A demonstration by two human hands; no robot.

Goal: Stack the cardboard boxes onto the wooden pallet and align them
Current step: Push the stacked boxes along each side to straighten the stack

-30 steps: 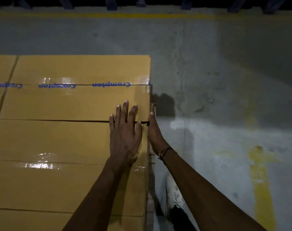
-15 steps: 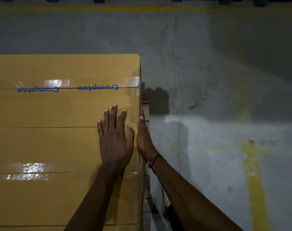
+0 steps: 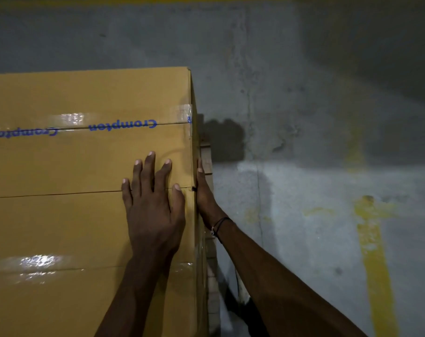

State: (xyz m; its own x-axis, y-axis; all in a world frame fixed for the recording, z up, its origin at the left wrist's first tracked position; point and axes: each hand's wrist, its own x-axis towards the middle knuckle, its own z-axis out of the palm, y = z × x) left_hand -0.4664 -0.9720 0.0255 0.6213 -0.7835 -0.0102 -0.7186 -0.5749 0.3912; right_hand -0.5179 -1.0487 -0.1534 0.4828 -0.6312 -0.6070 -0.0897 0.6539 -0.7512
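Brown cardboard boxes sealed with clear tape fill the left half of the view. The far box (image 3: 90,93) carries blue print along its tape; a near box (image 3: 61,227) butts against it at a seam. My left hand (image 3: 153,205) lies flat across that seam, fingers spread and straight. Flat against the boxes' right side, at the seam's end, my right hand (image 3: 205,198) presses with its fingers straight. A strip of the wooden pallet (image 3: 211,259) shows below the boxes' right edge.
Grey concrete floor (image 3: 303,166) spreads to the right and beyond the boxes. A yellow painted line (image 3: 374,251) runs along the floor at the right, and another crosses the top edge. My foot shows dimly by the pallet at the bottom.
The view has shifted right and closer, so the boxes reach less far across. Both hands stay at the seam near the right edge; the gap at the seam looks narrower.
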